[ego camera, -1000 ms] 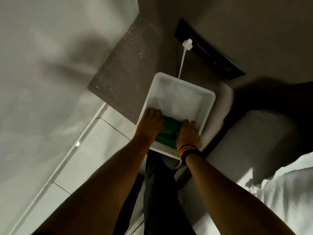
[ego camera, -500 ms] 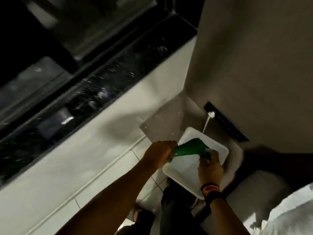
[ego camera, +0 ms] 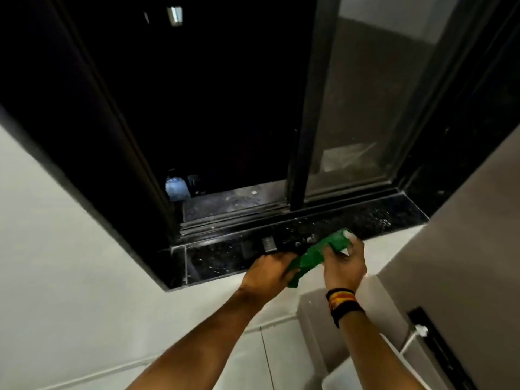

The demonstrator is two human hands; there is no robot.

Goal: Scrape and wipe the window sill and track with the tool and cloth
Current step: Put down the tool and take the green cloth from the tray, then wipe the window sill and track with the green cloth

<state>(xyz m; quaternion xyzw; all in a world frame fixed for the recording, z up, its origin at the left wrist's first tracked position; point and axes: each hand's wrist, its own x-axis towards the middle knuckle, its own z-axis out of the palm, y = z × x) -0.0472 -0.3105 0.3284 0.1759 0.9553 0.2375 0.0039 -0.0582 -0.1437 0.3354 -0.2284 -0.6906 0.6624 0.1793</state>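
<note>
A green cloth [ego camera: 315, 253] is stretched between both hands just above the front edge of the black speckled window sill [ego camera: 374, 218]. My left hand [ego camera: 270, 270] grips its lower left end, and my right hand [ego camera: 344, 263] grips its upper right end. A dark tool [ego camera: 284, 243] with a ribbed part and small round knobs lies on the sill right behind the cloth. Behind the sill runs the dark window track [ego camera: 233, 215], dusty in the open left half. The sliding glass pane [ego camera: 365, 108] covers the right half.
A white tub [ego camera: 334, 378] sits on a grey surface at the bottom right. A white plug [ego camera: 420, 330] with its cable sits in a dark wall slot [ego camera: 439, 350]. A pale bottle-like object [ego camera: 176, 187] stands outside, past the track.
Both hands lifted the green cloth out of the white tub and carried it up to the sill. My view swung from the tub up to the window.
</note>
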